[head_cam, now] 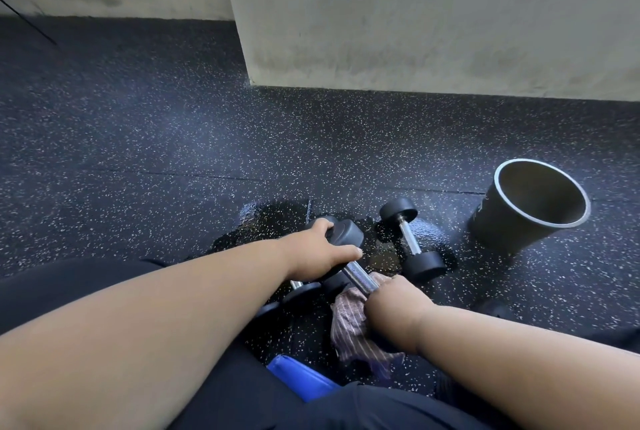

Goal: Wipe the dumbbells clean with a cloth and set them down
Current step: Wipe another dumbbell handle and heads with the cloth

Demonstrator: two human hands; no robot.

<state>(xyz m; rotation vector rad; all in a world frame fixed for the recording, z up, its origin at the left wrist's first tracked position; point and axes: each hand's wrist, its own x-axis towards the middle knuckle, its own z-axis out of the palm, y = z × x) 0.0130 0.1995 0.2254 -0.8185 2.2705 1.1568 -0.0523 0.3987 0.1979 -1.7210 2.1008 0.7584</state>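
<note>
The dumbbell (349, 258) you hold sits low in the middle of the view, just above the floor (156, 152). Its long axis runs on a slant: the black head at the far left, the knurled chrome handle coming down toward the near right. Your left hand (320, 249) curls over that far head, thumb lying along the start of the handle. Your right hand (394, 301) closes round the near end of the handle through the striped cloth (349, 329), which hangs down from your grip to the floor.

A second dumbbell (412, 242) lies on the floor just to the right, apart from the first, its axis running from far left to near right too. Both sit over a wet, shiny patch (273, 221). Part of a third dumbbell (301, 287) shows beneath your left wrist.

Farther right a dark bucket (526, 208) stands tilted by the lens; the pale mark on its side is too small to read. A blue object (298, 377) lies near your legs. A pale wall (415, 14) rises beyond.
</note>
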